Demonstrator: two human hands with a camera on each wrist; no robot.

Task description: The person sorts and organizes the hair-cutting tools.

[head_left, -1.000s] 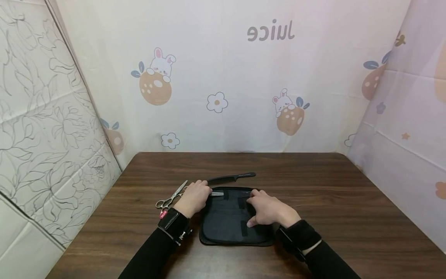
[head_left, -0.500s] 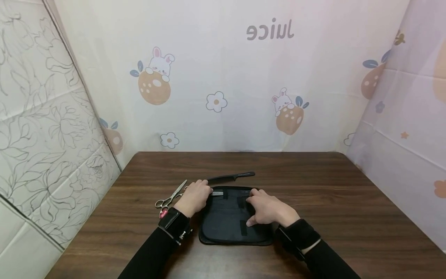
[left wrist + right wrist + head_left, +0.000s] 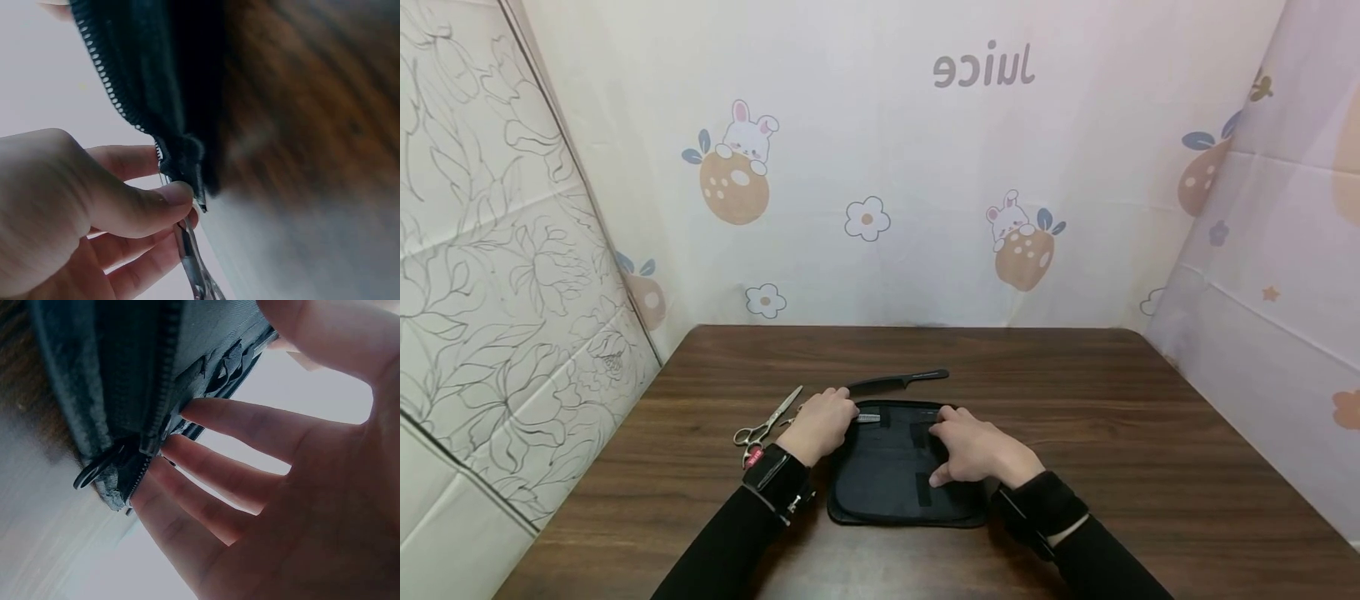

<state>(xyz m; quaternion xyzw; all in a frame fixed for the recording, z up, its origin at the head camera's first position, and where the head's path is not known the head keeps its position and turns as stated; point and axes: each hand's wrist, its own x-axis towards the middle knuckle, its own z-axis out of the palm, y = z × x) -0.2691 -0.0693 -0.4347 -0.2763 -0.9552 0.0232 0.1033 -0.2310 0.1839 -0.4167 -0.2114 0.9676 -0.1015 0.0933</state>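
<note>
A black zip case [image 3: 887, 479] lies opened flat on the table, with elastic loops on its inner face. At its upper left, my left hand [image 3: 820, 423] pinches thinning scissors; their toothed blade [image 3: 868, 417] lies along the case toward a loop. In the left wrist view, thumb and fingers grip the scissors' metal shank [image 3: 186, 244] right at the zip corner [image 3: 181, 156]. My right hand [image 3: 981, 448] rests on the case's right side, fingers extended. In the right wrist view its fingertips [image 3: 194, 409] touch the case near the zip edge, a zip pull [image 3: 97, 465] hanging beside them.
A second pair of scissors [image 3: 767, 423] with a red tag lies on the wooden table [image 3: 1075, 392], left of my left hand. Beyond the case lies a black comb [image 3: 898, 382]. A patterned curtain [image 3: 865, 125] stands behind the table.
</note>
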